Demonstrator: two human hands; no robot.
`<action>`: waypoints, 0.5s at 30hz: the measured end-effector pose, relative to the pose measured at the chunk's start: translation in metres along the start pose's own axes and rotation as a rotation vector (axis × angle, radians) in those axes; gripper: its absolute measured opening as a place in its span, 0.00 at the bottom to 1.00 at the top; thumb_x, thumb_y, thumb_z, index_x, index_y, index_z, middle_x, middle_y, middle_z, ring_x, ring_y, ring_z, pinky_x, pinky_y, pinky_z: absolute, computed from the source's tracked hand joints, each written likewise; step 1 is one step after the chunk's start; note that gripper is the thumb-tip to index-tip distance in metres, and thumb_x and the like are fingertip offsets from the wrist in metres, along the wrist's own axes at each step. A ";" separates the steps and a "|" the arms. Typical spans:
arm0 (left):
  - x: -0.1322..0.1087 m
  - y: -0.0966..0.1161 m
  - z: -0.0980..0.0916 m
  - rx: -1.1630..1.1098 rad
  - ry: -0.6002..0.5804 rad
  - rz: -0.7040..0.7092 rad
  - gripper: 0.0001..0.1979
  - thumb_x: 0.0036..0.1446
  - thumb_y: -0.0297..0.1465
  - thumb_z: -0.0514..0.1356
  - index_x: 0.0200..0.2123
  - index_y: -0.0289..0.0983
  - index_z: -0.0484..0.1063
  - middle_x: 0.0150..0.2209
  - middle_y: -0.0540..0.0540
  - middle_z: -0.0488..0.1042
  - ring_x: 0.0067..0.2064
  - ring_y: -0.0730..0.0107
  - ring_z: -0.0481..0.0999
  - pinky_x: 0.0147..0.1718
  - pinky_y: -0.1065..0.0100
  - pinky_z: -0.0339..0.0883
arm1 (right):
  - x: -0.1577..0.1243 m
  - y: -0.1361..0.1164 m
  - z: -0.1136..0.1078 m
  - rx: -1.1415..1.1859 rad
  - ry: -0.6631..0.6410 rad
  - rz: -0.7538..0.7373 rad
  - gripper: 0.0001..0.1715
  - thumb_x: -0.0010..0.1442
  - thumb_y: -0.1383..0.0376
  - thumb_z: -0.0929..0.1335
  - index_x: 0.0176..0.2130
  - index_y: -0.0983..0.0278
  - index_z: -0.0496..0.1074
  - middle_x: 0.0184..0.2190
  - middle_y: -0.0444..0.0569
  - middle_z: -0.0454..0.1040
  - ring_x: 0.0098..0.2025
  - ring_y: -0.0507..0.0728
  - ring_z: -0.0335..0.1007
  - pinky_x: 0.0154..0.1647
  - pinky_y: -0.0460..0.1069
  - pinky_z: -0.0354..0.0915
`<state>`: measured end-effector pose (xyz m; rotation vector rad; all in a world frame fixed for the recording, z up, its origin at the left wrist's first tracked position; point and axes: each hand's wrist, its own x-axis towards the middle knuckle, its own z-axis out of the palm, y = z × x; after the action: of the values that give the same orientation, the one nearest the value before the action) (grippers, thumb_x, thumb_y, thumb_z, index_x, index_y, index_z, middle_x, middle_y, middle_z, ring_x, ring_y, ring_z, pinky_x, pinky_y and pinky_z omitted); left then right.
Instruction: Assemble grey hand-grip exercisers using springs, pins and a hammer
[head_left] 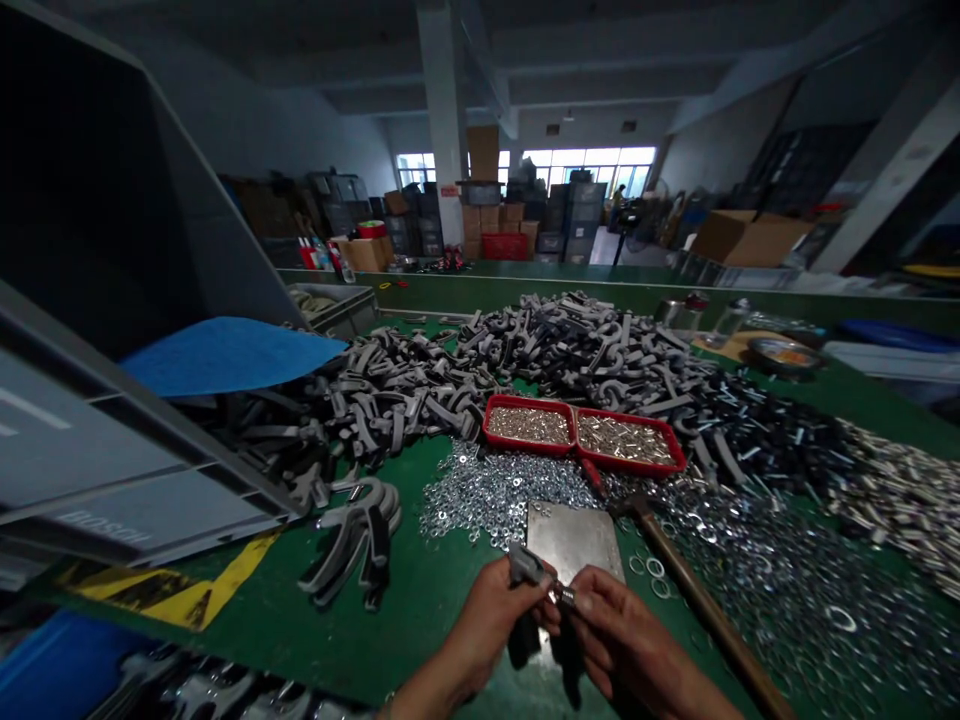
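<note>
My left hand [484, 612] is closed around a grey curved metal part [524, 564] above the worktop. At its right end sits a small shiny ribbed metal piece [564, 595], pinched by the fingertips of my right hand [626, 625]. Whether that piece is a spring or a threaded fitting I cannot tell. Both hands nearly meet over a flat steel plate [574, 540]. Right of the plate lies a hammer [694, 590] with a wooden handle. A few grey curved handles [356, 540] are stacked to the left.
Two joined red trays [630, 463] of small metal pins stand behind loose nuts [487, 490]. Farther back rises a heap of grey parts [585, 345]. Metal rings [817, 600] cover the right side. A grey crate [142, 470] with a blue sheet [232, 355] borders the left.
</note>
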<state>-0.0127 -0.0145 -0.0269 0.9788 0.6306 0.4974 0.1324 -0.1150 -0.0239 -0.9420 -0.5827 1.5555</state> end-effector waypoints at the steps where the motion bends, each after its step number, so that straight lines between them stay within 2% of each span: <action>1: 0.000 0.000 -0.001 -0.005 0.028 -0.002 0.17 0.52 0.40 0.68 0.37 0.32 0.73 0.29 0.46 0.75 0.29 0.70 0.74 0.32 0.70 0.68 | -0.001 -0.001 0.001 -0.014 0.024 -0.013 0.14 0.61 0.56 0.72 0.38 0.62 0.69 0.24 0.39 0.67 0.19 0.46 0.52 0.17 0.42 0.60; 4: 0.000 -0.003 -0.002 0.012 0.103 -0.004 0.16 0.50 0.38 0.70 0.36 0.33 0.74 0.30 0.47 0.74 0.30 0.72 0.72 0.32 0.72 0.66 | -0.003 -0.005 0.004 -0.005 0.095 -0.021 0.18 0.58 0.56 0.74 0.43 0.62 0.69 0.27 0.41 0.70 0.23 0.48 0.59 0.22 0.44 0.65; 6: -0.002 -0.005 0.000 0.032 0.131 -0.008 0.16 0.50 0.37 0.70 0.37 0.33 0.75 0.30 0.47 0.75 0.30 0.72 0.72 0.32 0.72 0.66 | -0.003 -0.006 0.003 0.015 0.106 -0.034 0.16 0.60 0.54 0.72 0.40 0.62 0.68 0.24 0.39 0.68 0.22 0.48 0.58 0.23 0.44 0.64; 9: -0.004 -0.008 0.007 0.051 0.128 -0.017 0.15 0.49 0.38 0.70 0.35 0.32 0.76 0.30 0.46 0.75 0.30 0.71 0.72 0.33 0.71 0.65 | -0.001 -0.008 0.001 -0.029 0.126 -0.091 0.16 0.61 0.53 0.71 0.36 0.61 0.66 0.21 0.38 0.67 0.22 0.49 0.60 0.24 0.45 0.64; 12: -0.002 -0.012 0.012 0.027 0.132 -0.053 0.17 0.48 0.39 0.70 0.35 0.32 0.75 0.29 0.46 0.75 0.30 0.71 0.72 0.32 0.71 0.65 | 0.001 -0.008 -0.001 -0.117 0.134 -0.117 0.18 0.59 0.53 0.73 0.35 0.61 0.66 0.25 0.41 0.73 0.25 0.50 0.68 0.29 0.46 0.65; 15: 0.001 -0.016 0.011 -0.032 0.143 -0.076 0.20 0.47 0.41 0.71 0.37 0.33 0.75 0.29 0.46 0.75 0.29 0.71 0.72 0.31 0.71 0.65 | 0.004 -0.004 -0.005 -0.084 0.109 -0.118 0.18 0.58 0.53 0.74 0.37 0.61 0.67 0.28 0.42 0.75 0.30 0.54 0.73 0.32 0.48 0.66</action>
<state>-0.0023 -0.0283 -0.0369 0.8908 0.7836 0.5115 0.1383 -0.1111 -0.0247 -1.0305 -0.6187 1.3743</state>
